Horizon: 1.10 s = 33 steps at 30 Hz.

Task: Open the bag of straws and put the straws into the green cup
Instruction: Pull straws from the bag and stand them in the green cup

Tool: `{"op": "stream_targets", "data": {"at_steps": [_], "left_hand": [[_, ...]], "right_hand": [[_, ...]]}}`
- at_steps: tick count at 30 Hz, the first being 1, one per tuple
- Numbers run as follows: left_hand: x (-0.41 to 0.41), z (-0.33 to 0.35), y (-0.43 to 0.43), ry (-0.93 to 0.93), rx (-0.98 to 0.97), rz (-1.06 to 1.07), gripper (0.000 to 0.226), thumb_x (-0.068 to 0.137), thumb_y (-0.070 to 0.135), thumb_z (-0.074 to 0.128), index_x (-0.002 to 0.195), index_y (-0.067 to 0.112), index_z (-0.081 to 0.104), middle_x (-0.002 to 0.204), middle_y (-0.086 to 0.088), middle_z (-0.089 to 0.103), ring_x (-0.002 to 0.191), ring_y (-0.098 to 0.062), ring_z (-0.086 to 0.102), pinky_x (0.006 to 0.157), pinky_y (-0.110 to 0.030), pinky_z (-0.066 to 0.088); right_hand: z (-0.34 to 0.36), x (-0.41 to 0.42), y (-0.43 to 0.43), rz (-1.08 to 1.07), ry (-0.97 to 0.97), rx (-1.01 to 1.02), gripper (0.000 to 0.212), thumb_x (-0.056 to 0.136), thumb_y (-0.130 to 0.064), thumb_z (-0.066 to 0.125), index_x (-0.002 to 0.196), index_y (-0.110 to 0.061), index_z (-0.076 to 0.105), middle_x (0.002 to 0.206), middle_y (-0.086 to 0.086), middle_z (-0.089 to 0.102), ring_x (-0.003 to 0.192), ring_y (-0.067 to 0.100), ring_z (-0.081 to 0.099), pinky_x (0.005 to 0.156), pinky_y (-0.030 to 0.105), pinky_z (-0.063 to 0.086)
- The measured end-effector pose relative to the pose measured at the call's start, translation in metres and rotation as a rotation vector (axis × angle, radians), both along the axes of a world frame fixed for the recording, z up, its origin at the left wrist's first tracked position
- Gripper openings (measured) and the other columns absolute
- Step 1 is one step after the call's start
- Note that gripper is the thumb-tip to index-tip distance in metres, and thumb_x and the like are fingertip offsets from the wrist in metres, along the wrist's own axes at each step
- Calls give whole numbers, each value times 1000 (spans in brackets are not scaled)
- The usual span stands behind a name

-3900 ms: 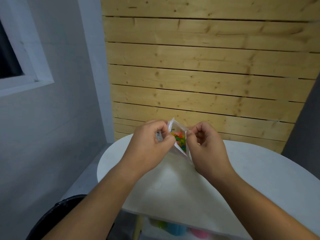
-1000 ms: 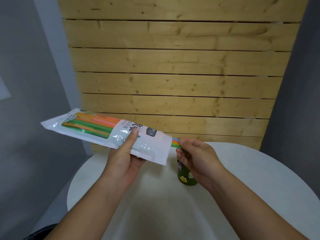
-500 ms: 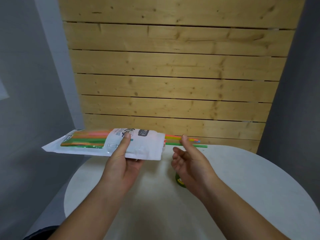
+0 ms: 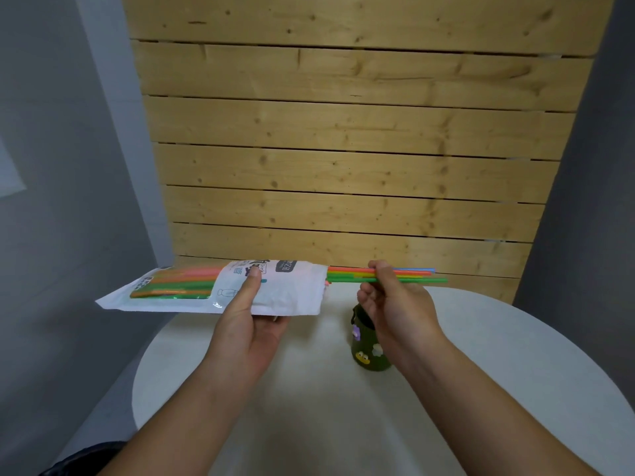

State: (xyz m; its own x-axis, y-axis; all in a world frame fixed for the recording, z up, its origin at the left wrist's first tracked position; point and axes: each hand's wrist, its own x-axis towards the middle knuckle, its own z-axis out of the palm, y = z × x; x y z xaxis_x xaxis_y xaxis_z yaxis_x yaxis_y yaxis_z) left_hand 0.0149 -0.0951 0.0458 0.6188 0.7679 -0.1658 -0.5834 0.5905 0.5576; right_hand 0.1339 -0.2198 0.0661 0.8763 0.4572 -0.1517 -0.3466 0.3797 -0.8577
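Observation:
My left hand (image 4: 252,317) holds a white plastic straw bag (image 4: 288,290) level above the table, thumb on top, open mouth facing right. Several coloured straws (image 4: 417,274) stick out of the mouth to the right; more show through the bag's clear window at the left. My right hand (image 4: 395,300) pinches the protruding straws between thumb and fingers. Below that hand stands the dark green cup (image 4: 366,348) with small stickers, partly hidden by my right wrist.
The round white table (image 4: 515,372) carries the cup. Behind it rises a wooden plank wall (image 4: 343,149), with grey walls on both sides. The table's left edge drops off near my left forearm.
My right hand was open below the straws half a second ago; now it has closed on them. The straws reach farther out of the bag than a second ago.

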Motion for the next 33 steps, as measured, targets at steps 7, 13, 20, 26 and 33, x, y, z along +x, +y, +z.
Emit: {"op": "stream_targets", "data": {"at_steps": [7, 13, 20, 26, 33], "left_hand": [[-1, -13, 15, 2, -31, 35, 34, 92, 17, 71, 125, 14, 63, 108, -7, 79, 98, -21, 76, 97, -46, 55], [4, -21, 15, 25, -40, 31, 36, 92, 17, 71, 126, 15, 62, 115, -7, 77, 100, -21, 76, 93, -45, 58], [15, -23, 4, 46, -45, 8, 38, 92, 17, 72, 128, 14, 61, 109, -7, 78, 96, -21, 77, 84, -46, 61], [17, -23, -3, 30, 9, -27, 42, 92, 18, 71, 131, 13, 59, 116, -9, 76, 108, -27, 73, 103, -53, 51], [12, -18, -11, 73, 56, -25, 32, 91, 18, 71, 123, 17, 63, 110, -6, 79, 99, -21, 76, 92, -49, 58]], "right_hand": [[12, 40, -32, -84, -90, -32, 21, 100, -22, 55, 91, -8, 68, 79, 9, 60, 67, 13, 60, 70, 26, 57], [17, 69, -64, -239, -177, -130, 20, 100, -24, 56, 94, -9, 68, 79, 8, 64, 65, 11, 64, 70, 25, 58], [15, 80, -94, -360, -324, -285, 22, 100, -23, 54, 84, -17, 67, 78, 7, 64, 68, 17, 63, 83, 35, 59], [19, 78, -92, -310, -494, -470, 25, 101, -27, 52, 100, -9, 69, 81, 6, 66, 73, 17, 67, 71, 31, 57], [3, 73, -57, -97, -496, -604, 30, 99, -28, 56, 109, -1, 66, 86, 8, 66, 73, 18, 65, 65, 27, 56]]}}
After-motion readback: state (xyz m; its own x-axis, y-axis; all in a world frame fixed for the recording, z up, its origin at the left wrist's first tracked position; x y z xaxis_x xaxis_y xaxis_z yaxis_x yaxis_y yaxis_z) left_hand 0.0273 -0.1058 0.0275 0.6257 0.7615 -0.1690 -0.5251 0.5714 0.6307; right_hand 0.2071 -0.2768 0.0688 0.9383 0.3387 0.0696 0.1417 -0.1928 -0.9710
